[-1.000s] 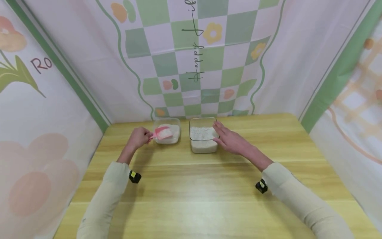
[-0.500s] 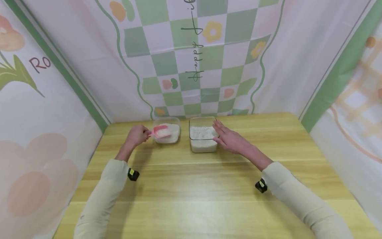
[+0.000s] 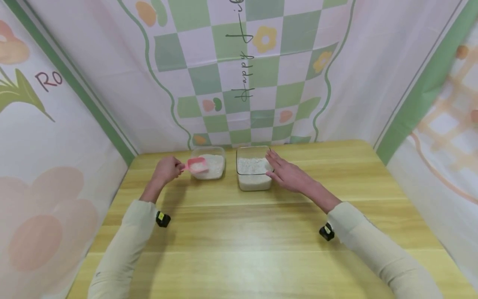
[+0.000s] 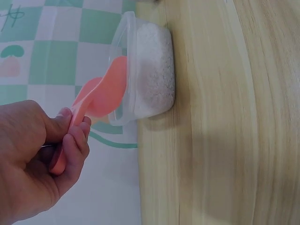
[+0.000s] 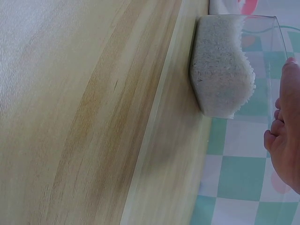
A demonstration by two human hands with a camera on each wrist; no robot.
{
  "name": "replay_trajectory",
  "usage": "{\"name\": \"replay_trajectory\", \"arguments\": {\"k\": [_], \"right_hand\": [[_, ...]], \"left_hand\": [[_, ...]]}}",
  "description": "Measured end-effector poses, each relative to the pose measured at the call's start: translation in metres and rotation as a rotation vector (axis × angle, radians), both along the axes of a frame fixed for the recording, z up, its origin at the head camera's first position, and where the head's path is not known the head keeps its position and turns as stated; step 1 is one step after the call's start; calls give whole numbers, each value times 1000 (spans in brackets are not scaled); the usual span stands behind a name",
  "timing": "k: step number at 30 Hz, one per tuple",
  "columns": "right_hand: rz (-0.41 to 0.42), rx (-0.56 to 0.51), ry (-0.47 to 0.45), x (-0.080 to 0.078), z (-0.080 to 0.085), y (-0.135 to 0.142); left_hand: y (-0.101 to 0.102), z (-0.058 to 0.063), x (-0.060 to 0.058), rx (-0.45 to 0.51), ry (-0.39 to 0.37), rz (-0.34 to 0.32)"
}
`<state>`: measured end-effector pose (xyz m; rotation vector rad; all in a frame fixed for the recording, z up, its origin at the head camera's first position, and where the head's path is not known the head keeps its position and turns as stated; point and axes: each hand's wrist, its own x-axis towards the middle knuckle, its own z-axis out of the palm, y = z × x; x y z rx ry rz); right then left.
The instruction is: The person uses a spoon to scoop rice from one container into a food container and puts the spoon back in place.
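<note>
My left hand [image 3: 167, 169] pinches the handle of a pink scoop [image 3: 197, 165], which carries some white rice. The scoop is over the left part of a clear plastic container [image 4: 132, 70] with rice in it. In the left wrist view, the scoop's bowl overlaps the container's rim, and the thumb and fingers wrap its handle. To the right stands a deeper glass container [image 3: 254, 183], holding a heap of rice [image 5: 220, 70]. My right hand [image 3: 289, 174] rests at this container's right rim, fingers mostly straight and thumb near the front corner.
Both containers stand apart near the back edge of the wooden table [image 3: 239, 236]. A checked fabric backdrop [image 3: 239, 83] hangs right behind them. Patterned curtains flank the table on the left and right.
My left hand has drawn the scoop leftward, from over the middle of the plastic container to its left side, with rice still in it. The right hand stays put on the glass container.
</note>
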<state>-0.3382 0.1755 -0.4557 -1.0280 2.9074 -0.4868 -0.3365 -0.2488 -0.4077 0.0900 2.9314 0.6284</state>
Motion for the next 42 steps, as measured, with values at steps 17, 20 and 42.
{"name": "replay_trajectory", "arguments": {"k": [17,20,42], "right_hand": [[13,-2,6,0,3,0],[17,-3,0,0,3,0],[12,-4,-5,2,2,1]], "left_hand": [[1,3,2,-197,184,-31],[1,3,2,-232,222,-40],[18,7,5,-310,311,-113]]}}
